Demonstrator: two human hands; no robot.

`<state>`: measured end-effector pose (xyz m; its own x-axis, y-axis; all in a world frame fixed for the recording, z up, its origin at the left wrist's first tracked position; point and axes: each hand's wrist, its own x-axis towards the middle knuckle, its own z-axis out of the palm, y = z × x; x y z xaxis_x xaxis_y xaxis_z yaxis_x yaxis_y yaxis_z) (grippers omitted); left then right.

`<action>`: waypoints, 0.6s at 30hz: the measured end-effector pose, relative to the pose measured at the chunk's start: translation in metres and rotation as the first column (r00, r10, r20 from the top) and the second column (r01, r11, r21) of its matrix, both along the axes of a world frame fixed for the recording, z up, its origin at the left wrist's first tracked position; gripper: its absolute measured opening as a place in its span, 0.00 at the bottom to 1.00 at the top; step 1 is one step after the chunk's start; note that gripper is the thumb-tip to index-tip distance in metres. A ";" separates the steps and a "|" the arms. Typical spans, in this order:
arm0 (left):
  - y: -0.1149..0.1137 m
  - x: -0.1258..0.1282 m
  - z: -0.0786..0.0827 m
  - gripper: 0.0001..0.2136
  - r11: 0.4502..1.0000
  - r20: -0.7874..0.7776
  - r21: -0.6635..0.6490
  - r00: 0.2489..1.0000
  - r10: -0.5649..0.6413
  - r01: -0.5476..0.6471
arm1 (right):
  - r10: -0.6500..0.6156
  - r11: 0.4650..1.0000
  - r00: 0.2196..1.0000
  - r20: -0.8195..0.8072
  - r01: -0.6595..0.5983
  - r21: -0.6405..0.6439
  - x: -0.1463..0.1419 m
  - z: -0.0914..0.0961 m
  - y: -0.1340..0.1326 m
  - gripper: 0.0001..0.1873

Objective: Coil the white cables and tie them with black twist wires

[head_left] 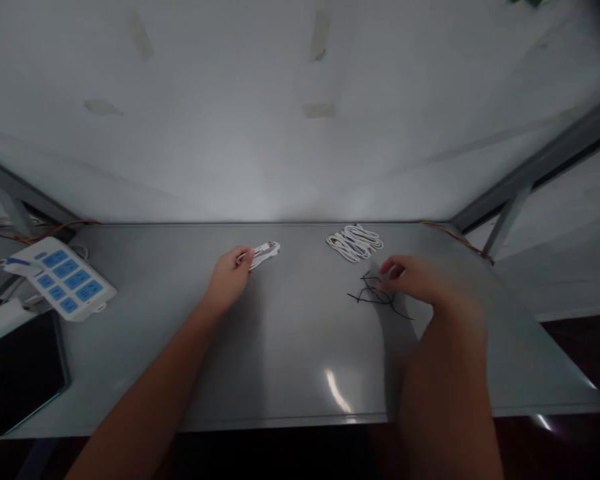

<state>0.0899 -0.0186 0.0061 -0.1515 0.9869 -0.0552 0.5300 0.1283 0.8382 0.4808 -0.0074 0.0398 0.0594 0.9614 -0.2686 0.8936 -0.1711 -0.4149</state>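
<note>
My left hand is closed around a folded white cable that lies on the grey table, its plug end sticking out to the right. My right hand hovers over a small heap of thin black twist ties, fingers reaching toward them; the hand is blurred by motion, so I cannot tell its grip. A loose bundle of white cables lies just behind the ties, near the table's far edge.
At the left sits a white power strip with blue sockets, a white block and a dark tablet. Coloured wires run along the far left. A metal frame post stands at the right.
</note>
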 end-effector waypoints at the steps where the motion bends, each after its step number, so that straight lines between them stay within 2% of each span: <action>1: 0.001 -0.002 -0.001 0.20 1.000 0.014 -0.001 1.000 0.013 -0.013 | 0.015 0.999 1.000 0.005 -0.015 -0.050 0.002 -0.003 0.000 0.10; 3: 0.003 -0.006 -0.001 0.20 0.999 0.034 -0.006 0.999 0.035 -0.035 | 0.052 0.992 0.999 0.013 -0.050 -0.112 0.002 -0.007 0.003 0.05; 6: 0.002 -0.007 0.000 0.20 0.999 0.024 -0.016 0.999 0.042 -0.042 | 0.024 0.998 0.999 0.041 -0.021 -0.055 -0.001 -0.006 0.005 0.02; 9: 0.001 -0.006 0.002 0.21 0.999 0.029 -0.010 0.999 0.042 -0.042 | -0.127 0.989 0.991 0.050 0.123 0.087 0.004 0.009 -0.002 0.04; 13: 0.002 -0.004 0.000 0.21 0.999 0.047 -0.011 0.998 0.035 -0.034 | -0.340 0.904 0.940 -0.033 0.336 0.264 0.017 0.031 -0.018 0.09; 15: 0.003 -0.004 -0.002 0.21 1.000 0.052 -0.009 0.998 0.030 -0.029 | -0.419 0.862 0.907 -0.042 0.412 0.296 0.019 0.034 -0.021 0.08; 18: 0.003 -0.004 -0.004 0.22 1.000 0.069 0.006 0.997 0.020 -0.020 | -0.417 0.884 0.909 0.024 0.399 0.244 0.015 0.031 -0.017 0.06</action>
